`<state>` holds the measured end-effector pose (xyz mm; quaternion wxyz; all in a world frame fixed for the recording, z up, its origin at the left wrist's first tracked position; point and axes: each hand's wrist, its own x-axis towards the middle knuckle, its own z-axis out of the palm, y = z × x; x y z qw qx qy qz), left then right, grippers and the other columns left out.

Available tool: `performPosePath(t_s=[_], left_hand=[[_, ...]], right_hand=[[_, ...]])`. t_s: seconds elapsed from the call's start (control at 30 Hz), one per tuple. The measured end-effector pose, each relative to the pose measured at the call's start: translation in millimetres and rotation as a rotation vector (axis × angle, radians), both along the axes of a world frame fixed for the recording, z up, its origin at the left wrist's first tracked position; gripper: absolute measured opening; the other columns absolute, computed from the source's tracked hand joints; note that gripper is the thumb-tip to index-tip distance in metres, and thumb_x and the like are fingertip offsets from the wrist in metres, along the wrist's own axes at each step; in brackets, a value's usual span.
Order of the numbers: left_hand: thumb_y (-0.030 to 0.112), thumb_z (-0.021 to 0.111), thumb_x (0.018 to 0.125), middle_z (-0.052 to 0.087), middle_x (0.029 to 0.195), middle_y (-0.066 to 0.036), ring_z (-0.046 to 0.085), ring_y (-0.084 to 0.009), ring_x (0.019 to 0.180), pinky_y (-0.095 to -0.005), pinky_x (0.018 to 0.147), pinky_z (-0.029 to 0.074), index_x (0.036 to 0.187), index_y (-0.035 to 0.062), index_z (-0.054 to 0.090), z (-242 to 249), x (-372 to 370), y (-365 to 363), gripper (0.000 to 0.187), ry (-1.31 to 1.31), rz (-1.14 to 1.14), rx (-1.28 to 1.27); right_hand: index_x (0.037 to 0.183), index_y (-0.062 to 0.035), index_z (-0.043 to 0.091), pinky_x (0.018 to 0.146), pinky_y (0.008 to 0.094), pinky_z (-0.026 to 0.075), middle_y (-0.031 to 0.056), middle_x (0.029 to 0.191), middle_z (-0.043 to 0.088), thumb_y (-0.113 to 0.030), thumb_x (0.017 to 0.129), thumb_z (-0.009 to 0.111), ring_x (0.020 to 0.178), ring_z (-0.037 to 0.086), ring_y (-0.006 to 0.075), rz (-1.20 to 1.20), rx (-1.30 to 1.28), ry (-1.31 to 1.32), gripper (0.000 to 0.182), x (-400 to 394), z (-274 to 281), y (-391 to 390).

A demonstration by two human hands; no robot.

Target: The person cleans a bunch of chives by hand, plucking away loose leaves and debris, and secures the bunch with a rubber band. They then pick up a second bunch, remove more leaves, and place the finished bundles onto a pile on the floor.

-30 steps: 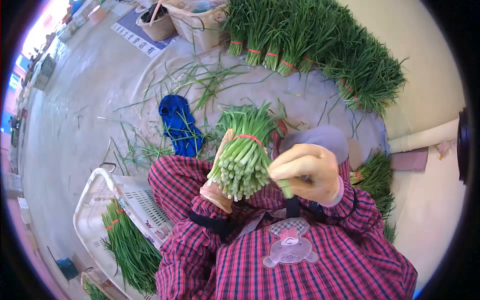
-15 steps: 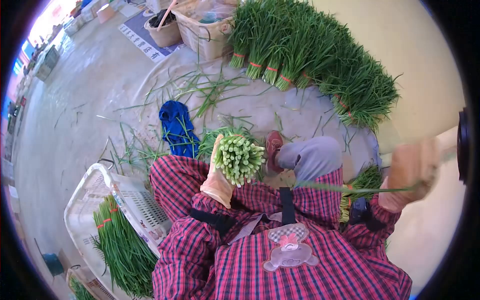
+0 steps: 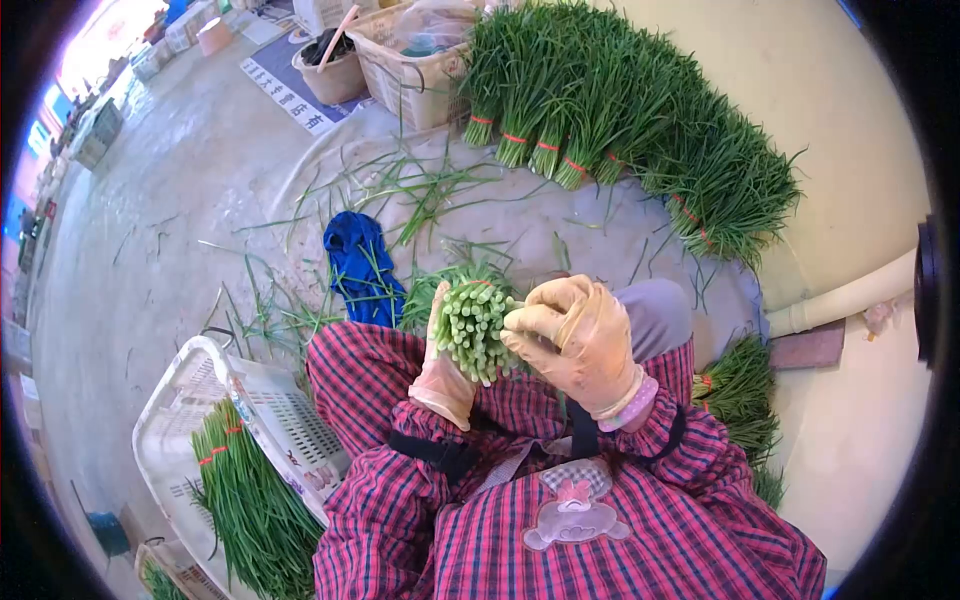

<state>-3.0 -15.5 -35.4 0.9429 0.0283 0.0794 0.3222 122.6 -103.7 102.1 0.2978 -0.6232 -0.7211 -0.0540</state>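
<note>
A bundle of green stalks point(image 3: 474, 325), its pale cut ends facing up towards me, is in the middle of the view. My left hand point(image 3: 440, 375), in a light rubber glove, is wrapped round the bundle's left side. At the bundle's right edge is my right hand point(image 3: 580, 340), also gloved, with its thumb and fingertips pinched together against the stalk ends. Whatever is between those fingertips is too small to make out. A red band shows at the bundle's far side.
Banded green bunches point(image 3: 610, 110) stand in a row at the back right. A white basket point(image 3: 225, 370) at the left holds a banded bunch. A blue cloth point(image 3: 360, 265) and loose leaves lie on the floor sheet. More bunches point(image 3: 740, 400) lie at the right, near a pipe point(image 3: 845, 300).
My right hand has come in from the far right to the bundle's right edge. The long leaf that trailed from it no longer shows. My left hand still holds the bundle.
</note>
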Motion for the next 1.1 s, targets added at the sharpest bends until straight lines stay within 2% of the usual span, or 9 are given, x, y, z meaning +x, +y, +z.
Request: performPosePath(t_s=[0.23, 0.47, 0.53, 0.6, 0.73, 0.93, 1.0, 1.07, 1.1], left_hand=[[0.053, 0.046, 0.095, 0.067, 0.102, -0.013, 0.065, -0.0310, 0.094, -0.0461, 0.084, 0.055, 0.111, 0.0068, 0.061, -3.7, 0.8, -0.1, 0.051, 0.085, 0.128, -0.075], [0.056, 0.047, 0.094, 0.066, 0.107, -0.013, 0.063, -0.0353, 0.101, -0.0483, 0.089, 0.053, 0.112, 0.0057, 0.061, -0.2, -0.5, 0.6, 0.055, 0.072, 0.125, -0.098], [0.059, 0.044, 0.093, 0.064, 0.114, -0.017, 0.062, -0.0366, 0.105, -0.0483, 0.090, 0.053, 0.115, 0.0059, 0.061, 0.3, -2.8, 0.1, 0.059, 0.088, 0.100, -0.038], [0.061, 0.041, 0.093, 0.061, 0.121, -0.020, 0.060, -0.0374, 0.108, -0.0478, 0.091, 0.052, 0.119, 0.0063, 0.059, -11.3, -2.9, 1.0, 0.063, 0.016, 0.093, -0.104], [0.062, 0.039, 0.093, 0.059, 0.124, -0.020, 0.059, -0.0377, 0.111, -0.0475, 0.092, 0.051, 0.122, 0.0056, 0.057, -8.2, -1.3, 1.6, 0.066, 0.134, 0.152, -0.110], [0.064, 0.039, 0.092, 0.059, 0.124, -0.020, 0.059, -0.0373, 0.110, -0.0479, 0.093, 0.051, 0.122, 0.0054, 0.057, -23.2, -3.6, -0.5, 0.068, -0.153, 0.044, -0.176], [0.063, 0.038, 0.093, 0.061, 0.121, -0.019, 0.060, -0.0358, 0.108, -0.0476, 0.093, 0.051, 0.121, 0.0054, 0.058, -27.5, 5.4, -6.8, 0.067, 0.631, 0.343, 0.807], [0.058, 0.039, 0.095, 0.065, 0.112, -0.013, 0.063, -0.0305, 0.101, -0.0464, 0.088, 0.053, 0.116, 0.0073, 0.060, -18.7, 4.9, -6.6, 0.058, 1.026, 0.442, 1.184], [0.057, 0.040, 0.096, 0.065, 0.111, -0.013, 0.063, -0.0296, 0.100, -0.0458, 0.087, 0.053, 0.115, 0.0076, 0.060, -15.6, 3.7, -6.0, 0.057, 0.542, 0.311, 0.522]], right_hand=[[0.083, -0.0139, 0.063, 0.062, 0.0374, 0.046, 0.0014, 0.081, 0.060, -0.019, 0.076, 0.075, 0.072, 0.058, 0.0240, 0.076, 0.152, 0.082, 0.015, 5.4, -10.6, -2.1], [0.092, -0.0066, 0.063, 0.064, 0.0286, 0.049, 0.0068, 0.089, 0.063, -0.013, 0.082, 0.072, 0.080, 0.061, 0.0156, 0.071, 0.294, 0.468, 0.015, 45.8, 70.0, -47.5], [0.096, -0.0027, 0.062, 0.069, 0.0267, 0.049, 0.0098, 0.094, 0.063, -0.009, 0.087, 0.066, 0.086, 0.061, 0.0157, -0.463, 0.574, -0.464, 0.011, 99.8, 71.5, -84.5], [0.098, -0.0011, 0.060, 0.076, 0.0268, 0.049, 0.0097, 0.100, 0.062, -0.004, 0.091, 0.059, 0.089, 0.059, 0.0158, -0.380, 1.015, 0.645, 0.007, 105.5, 121.1, -75.7], [0.100, -0.0008, 0.059, 0.079, 0.0261, 0.048, 0.0086, 0.104, 0.061, -0.001, 0.091, 0.058, 0.089, 0.057, 0.0139, -0.270, 1.024, 0.610, 0.009, 159.0, 145.9, -93.1], [0.093, -0.0094, 0.066, 0.077, 0.0300, 0.047, 0.0048, 0.094, 0.061, -0.010, 0.076, 0.074, 0.089, 0.058, 0.0172, -0.120, 0.110, 0.296, 0.019, 48.1, 50.8, -14.6], [0.092, -0.0100, 0.068, 0.078, 0.0333, 0.047, 0.0061, 0.093, 0.061, -0.020, 0.076, 0.076, 0.090, 0.059, 0.0221, 0.004, -0.082, 0.434, 0.021, 19.0, 16.2, -2.2], [0.094, -0.0111, 0.069, 0.077, 0.0357, 0.048, 0.0070, 0.091, 0.061, -0.027, 0.076, 0.075, 0.088, 0.059, 0.0261, -0.066, -0.110, 0.249, 0.026, -1.0, 3.6, 8.2], [0.096, -0.0121, 0.070, 0.075, 0.0341, 0.049, 0.0073, 0.093, 0.060, -0.028, 0.071, 0.079, 0.085, 0.060, 0.0238, -0.094, -0.119, 0.218, 0.031, -4.8, -3.4, 12.6]])
